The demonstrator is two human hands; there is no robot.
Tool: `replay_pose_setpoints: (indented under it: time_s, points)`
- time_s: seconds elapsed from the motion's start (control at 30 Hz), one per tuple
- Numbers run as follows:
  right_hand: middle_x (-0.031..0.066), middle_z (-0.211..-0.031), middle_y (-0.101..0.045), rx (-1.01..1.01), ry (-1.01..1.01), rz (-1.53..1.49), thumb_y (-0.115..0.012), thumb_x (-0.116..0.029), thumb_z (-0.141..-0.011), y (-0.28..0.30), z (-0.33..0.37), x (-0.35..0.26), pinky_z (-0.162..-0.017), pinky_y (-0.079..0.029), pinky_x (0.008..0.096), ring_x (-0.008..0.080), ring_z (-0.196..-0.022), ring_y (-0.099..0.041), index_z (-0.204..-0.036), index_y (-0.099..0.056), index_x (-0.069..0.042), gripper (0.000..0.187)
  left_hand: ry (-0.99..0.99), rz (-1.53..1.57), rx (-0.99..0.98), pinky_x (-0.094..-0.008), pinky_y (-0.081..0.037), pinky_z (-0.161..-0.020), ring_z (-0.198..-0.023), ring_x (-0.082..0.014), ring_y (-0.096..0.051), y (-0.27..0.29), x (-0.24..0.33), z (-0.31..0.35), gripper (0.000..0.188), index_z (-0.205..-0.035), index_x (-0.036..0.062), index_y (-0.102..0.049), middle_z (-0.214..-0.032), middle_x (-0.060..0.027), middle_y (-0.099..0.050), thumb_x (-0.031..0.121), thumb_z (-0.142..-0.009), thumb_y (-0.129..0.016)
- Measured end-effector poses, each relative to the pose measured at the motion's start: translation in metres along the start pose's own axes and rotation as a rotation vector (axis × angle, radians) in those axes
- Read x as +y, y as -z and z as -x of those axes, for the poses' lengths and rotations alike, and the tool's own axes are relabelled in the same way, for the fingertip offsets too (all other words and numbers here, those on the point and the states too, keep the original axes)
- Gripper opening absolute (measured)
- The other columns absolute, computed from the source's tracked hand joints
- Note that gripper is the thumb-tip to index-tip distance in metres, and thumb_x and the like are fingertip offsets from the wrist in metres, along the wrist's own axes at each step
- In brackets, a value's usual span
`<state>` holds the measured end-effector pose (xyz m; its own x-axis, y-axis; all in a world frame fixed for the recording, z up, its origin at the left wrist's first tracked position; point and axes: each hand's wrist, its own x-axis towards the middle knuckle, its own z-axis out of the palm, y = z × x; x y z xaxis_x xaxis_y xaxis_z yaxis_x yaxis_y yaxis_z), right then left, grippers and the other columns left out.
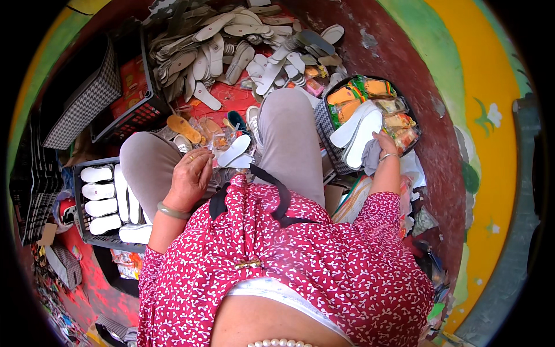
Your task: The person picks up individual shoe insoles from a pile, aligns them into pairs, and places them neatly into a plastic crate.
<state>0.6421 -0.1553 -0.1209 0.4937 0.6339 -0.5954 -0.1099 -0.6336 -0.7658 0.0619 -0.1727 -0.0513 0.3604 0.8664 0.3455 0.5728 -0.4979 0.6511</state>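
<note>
Over my left knee, my left hand (193,176) is raised with its fingers curled together; whatever they may hold is hidden. Out to the right, my right hand (386,143) grips a crumpled grey cloth (372,157) at the near edge of a checked basket (325,134). Beside that cloth, white insoles (364,134) lie stacked on top of the basket, above orange and green packets (378,88). Between my knees are a white insole (234,151), an orange-brown insole (184,128) and clear plastic wrapping.
A large heap of loose pale insoles (217,52) covers the red floor ahead. At my left stands a dark crate (78,202) filled with white insoles. Further left are a black crate (151,98) and a tipped checked basket (87,98). A painted wall (491,173) curves along the right.
</note>
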Motion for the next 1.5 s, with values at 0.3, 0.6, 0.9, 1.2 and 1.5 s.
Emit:
replay_pose_setpoints:
  time_s: [0.3, 0.6, 0.9, 1.2, 1.5]
  points:
    - [0.0069, -0.083, -0.057, 0.137, 0.027, 0.306, -0.065, -0.018, -0.079, 0.002, -0.024, 0.005, -0.063, -0.043, 0.0350, 0.0175, -0.072, -0.053, -0.094, -0.055, -0.005, 0.022, -0.005, -0.009, 0.003, -0.0377, -0.049, -0.081, -0.090, -0.0325, -0.061, -0.002, -0.002, 0.002, 0.013, -0.090, -0.0032, -0.063, -0.090, -0.0178, -0.063, 0.004, -0.080, -0.059]
    - [0.0061, -0.081, -0.059, 0.199, 0.045, 0.283, -0.068, -0.019, -0.076, 0.028, -0.064, 0.030, -0.063, -0.042, 0.0345, 0.0169, -0.068, -0.052, -0.081, -0.058, -0.002, 0.020, 0.002, 0.001, -0.011, -0.0380, -0.048, -0.082, -0.091, -0.0323, -0.060, 0.000, -0.001, 0.002, 0.014, -0.091, -0.0024, -0.062, -0.091, -0.0170, -0.063, 0.005, -0.080, -0.060]
    - [0.0083, -0.079, -0.062, 0.279, 0.238, 0.348, -0.069, -0.014, -0.073, 0.020, -0.002, -0.006, -0.066, -0.046, 0.0310, 0.0163, -0.072, -0.058, -0.081, -0.060, -0.002, 0.017, 0.000, 0.007, -0.026, -0.0381, -0.048, -0.081, -0.090, -0.0324, -0.060, -0.001, -0.002, 0.002, 0.014, -0.090, -0.0027, -0.062, -0.091, -0.0173, -0.063, 0.005, -0.080, -0.060]
    - [0.0059, -0.089, -0.060, -0.004, 0.301, -0.570, -0.061, -0.006, -0.081, 0.003, 0.127, -0.075, -0.073, -0.049, 0.0349, 0.0224, -0.080, -0.061, -0.099, -0.054, -0.005, 0.020, -0.006, 0.010, -0.015, -0.0377, -0.049, -0.079, -0.088, -0.0323, -0.061, -0.001, -0.001, 0.003, 0.013, -0.090, -0.0027, -0.062, -0.089, -0.0172, -0.063, 0.004, -0.079, -0.060]
    - [0.0062, -0.083, -0.059, 0.066, 0.438, -0.259, -0.062, -0.009, -0.082, 0.024, 0.090, -0.085, -0.066, -0.047, 0.0288, 0.0162, -0.074, -0.059, -0.094, -0.054, -0.002, 0.016, -0.033, 0.015, -0.035, -0.0366, -0.049, -0.079, -0.088, -0.0324, -0.061, 0.000, 0.000, 0.002, 0.012, -0.091, -0.0035, -0.061, -0.090, -0.0179, -0.063, 0.004, -0.082, -0.057]
